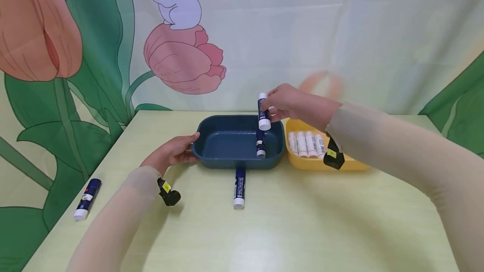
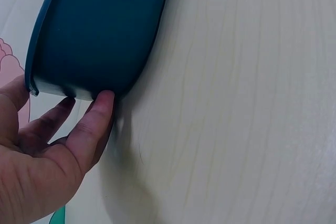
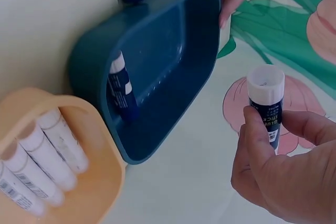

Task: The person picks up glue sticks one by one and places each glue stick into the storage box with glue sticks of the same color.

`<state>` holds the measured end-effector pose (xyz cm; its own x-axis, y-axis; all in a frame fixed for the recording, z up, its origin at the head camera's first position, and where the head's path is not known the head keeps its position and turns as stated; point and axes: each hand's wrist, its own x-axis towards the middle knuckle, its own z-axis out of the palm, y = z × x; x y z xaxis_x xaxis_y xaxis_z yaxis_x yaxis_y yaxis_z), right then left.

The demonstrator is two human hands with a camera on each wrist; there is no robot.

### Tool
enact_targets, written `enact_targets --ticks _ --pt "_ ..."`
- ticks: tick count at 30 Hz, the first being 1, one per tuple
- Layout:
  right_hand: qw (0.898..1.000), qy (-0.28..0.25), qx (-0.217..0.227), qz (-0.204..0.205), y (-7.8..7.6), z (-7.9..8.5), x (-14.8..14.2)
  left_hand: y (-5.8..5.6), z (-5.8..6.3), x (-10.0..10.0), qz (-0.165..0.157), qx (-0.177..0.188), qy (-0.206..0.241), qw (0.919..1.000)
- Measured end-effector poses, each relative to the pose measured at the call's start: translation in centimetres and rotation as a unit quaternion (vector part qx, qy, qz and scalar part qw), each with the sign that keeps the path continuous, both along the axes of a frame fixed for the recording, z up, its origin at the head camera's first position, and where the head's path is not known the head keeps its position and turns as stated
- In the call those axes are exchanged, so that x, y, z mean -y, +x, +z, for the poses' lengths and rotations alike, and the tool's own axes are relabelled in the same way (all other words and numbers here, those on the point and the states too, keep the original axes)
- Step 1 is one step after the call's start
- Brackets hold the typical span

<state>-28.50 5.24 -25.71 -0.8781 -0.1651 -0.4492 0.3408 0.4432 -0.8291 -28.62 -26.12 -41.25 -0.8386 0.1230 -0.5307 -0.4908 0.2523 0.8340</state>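
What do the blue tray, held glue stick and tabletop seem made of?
Blue tray: probably satin plastic; smooth moulded corners, soft highlights.
Held glue stick: likely smooth plastic; its white end looks hollow and thin.
Tabletop: slightly glossy wood or laminate; grain lines and glare show.

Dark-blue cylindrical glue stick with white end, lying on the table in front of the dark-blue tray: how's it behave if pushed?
The glue stick will probably roll if pushed sideways: it's a round tube on its side on a flat tabletop. Likely stiff, as its body looks straight. Pushed endwise toward the tray, it may soon be blocked.
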Motion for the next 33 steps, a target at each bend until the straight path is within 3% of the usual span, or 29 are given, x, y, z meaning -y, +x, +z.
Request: enact_targets --ticks 7,12,21,27,33 --pt "1.0 0.028 -0.009 -0.002 -1.8 -1.1 0.5 0.0 0.0 0.0 0.003 0.003 0.001 1.0" --pt "0.998 0.065 0.004 -0.004 -2.6 -3.2 0.6 -0.1 -0.1 0.0 0.0 -0.001 0.009 1.0" --pt "0.994 0.111 -0.008 0.02 -3.0 -6.8 0.7 0.0 -0.1 0.0 -0.001 0.005 0.009 0.9999" --pt "0.99 0.135 -0.016 0.045 -3.2 -8.0 0.8 -0.2 -0.2 0.1 0.003 0.004 0.008 1.0" --pt "0.979 0.195 -0.023 0.054 -3.6 -8.8 1.3 -0.2 -0.3 0.3 0.004 0.006 0.008 0.9999"
